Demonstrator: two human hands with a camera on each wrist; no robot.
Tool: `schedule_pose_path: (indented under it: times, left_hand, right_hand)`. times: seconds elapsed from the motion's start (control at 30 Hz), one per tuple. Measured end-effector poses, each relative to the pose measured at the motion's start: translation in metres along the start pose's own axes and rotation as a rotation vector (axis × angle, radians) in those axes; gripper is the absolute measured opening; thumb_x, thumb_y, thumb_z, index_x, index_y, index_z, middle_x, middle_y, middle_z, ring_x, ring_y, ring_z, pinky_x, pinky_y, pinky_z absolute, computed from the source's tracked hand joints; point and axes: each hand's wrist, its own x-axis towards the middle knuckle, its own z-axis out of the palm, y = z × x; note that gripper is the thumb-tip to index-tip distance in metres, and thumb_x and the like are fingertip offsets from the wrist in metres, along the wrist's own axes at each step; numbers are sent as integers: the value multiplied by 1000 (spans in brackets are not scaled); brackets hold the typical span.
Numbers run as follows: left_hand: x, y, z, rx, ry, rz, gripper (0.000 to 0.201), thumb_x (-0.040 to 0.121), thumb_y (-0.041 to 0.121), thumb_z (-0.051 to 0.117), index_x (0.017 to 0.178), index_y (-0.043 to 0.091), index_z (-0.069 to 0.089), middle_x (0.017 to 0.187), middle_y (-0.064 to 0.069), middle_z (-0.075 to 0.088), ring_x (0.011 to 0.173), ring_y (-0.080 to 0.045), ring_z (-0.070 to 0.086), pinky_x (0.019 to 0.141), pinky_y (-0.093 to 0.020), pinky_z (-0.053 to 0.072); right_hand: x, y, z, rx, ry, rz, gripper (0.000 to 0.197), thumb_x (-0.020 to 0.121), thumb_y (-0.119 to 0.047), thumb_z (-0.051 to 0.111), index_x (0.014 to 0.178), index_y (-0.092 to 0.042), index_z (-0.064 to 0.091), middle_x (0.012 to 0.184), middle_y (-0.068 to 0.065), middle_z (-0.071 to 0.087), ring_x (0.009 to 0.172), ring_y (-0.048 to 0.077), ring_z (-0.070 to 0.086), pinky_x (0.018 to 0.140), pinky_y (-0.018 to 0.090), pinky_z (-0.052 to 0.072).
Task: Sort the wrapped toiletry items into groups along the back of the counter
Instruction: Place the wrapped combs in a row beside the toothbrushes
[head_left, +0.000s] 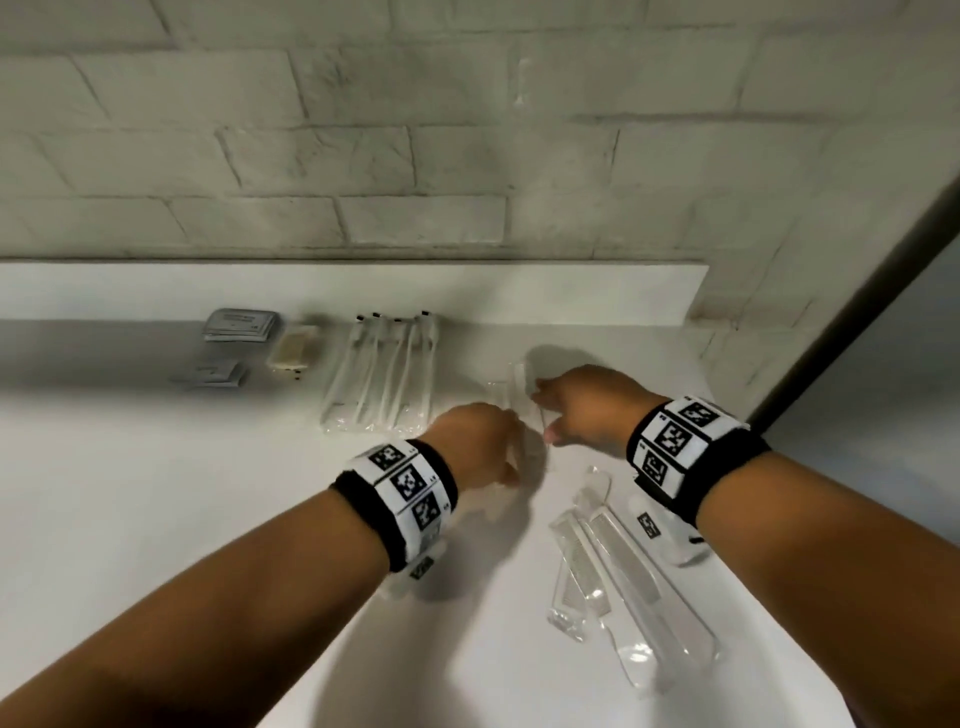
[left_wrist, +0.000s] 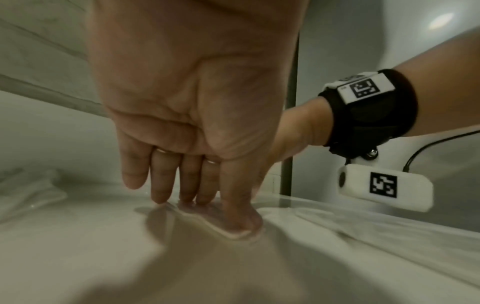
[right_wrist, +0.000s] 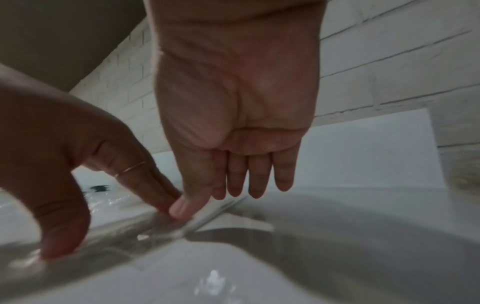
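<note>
I am lining up some clear wrapped combs (head_left: 511, 410) near the back edge of the counter (head_left: 156, 519), to the right of the wrapped toothbrushes (head_left: 382, 371). To do it well, I think I should push gently with flat fingers so the slippery wrap slides and does not crumple. The combs lie right between my two hands, under my fingertips. My left hand (head_left: 480, 447) has its fingers (left_wrist: 187, 185) straight, pressing down on the wrap, holding nothing. My right hand (head_left: 587, 410) is also flat, fingers (right_wrist: 249, 179) straight, thumb tip touching the wrap. More wrapped combs (head_left: 618, 571) wait nearer the front edge, beside my right wrist. Small packets (head_left: 241, 326) and a soap (head_left: 293, 351) sit at the back, further left.
</note>
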Motion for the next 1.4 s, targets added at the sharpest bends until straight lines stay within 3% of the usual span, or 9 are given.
schedule_pose_path:
  times: [0.17,0.43,0.53,0.67,0.87,1.07,1.23,1.3,1.4]
  left_hand:
    - [20,-14,-12,40,-34,-50,45,76,34,73,116,16,63,104,-6,69,95,-25,64,80,-30,50]
    - [43,-38,-36,134,-60,-20,53,82,33,64,130,14,51,116,-8,64,103,-28,60,79,-32,45]
    - [44,-39,-36,131,-74,-34,47,80,33,64,122,14,55,116,-5,64,98,-27,61,73,-31,42]
    - [45,-41,-32,52,-33,-87,35,76,29,69,105,12,63,99,-9,66,89,-27,60,68,-30,39]
    - [44,-41,-31,26,-14,-85,36,77,31,69,107,12,63,99,-10,65,90,-27,60,68,-30,39]
    - [43,-38,-33,44,-11,-90,38,75,30,70,107,12,62,83,-3,54,77,-21,48,65,-29,37]
    - [37,-33,-37,58,-18,-98,37,76,32,68,107,12,64,95,-6,64,83,-23,55,69,-29,43]
    - [35,-34,-38,40,-3,-107,43,79,34,66,116,13,64,112,-7,65,99,-25,60,83,-32,49]
    - [33,-35,-35,-62,65,-122,59,86,40,60,140,21,46,150,0,40,136,-21,38,111,-32,30]
  right_hand:
    - [24,-8,10,-86,-32,-10,59,75,-38,72,131,-27,54,126,1,63,111,26,60,91,33,48]
    - [51,-12,8,-114,35,46,50,80,-46,65,122,-21,60,120,5,64,111,28,60,89,34,48]
    - [56,-13,10,-133,43,47,43,80,-47,64,115,-23,64,117,3,65,109,28,60,86,34,47]
    - [59,-11,13,-105,63,71,41,77,-47,67,111,-24,65,115,2,65,108,27,61,81,31,43]
    - [60,-9,15,-77,63,87,44,79,-46,67,116,-23,64,119,2,64,111,27,59,84,31,44]
    - [58,-11,15,-59,61,89,44,76,-43,69,115,-23,65,120,0,64,111,26,60,90,34,48]
    - [47,-13,10,-4,87,103,50,75,-40,73,119,-18,63,121,4,64,111,27,60,90,31,47]
    - [37,-9,5,211,157,123,58,69,-32,81,121,-15,60,123,7,62,111,28,60,93,35,50]
    - [7,-1,-9,447,169,151,44,67,-22,85,103,-12,61,103,8,64,85,22,64,65,36,58]
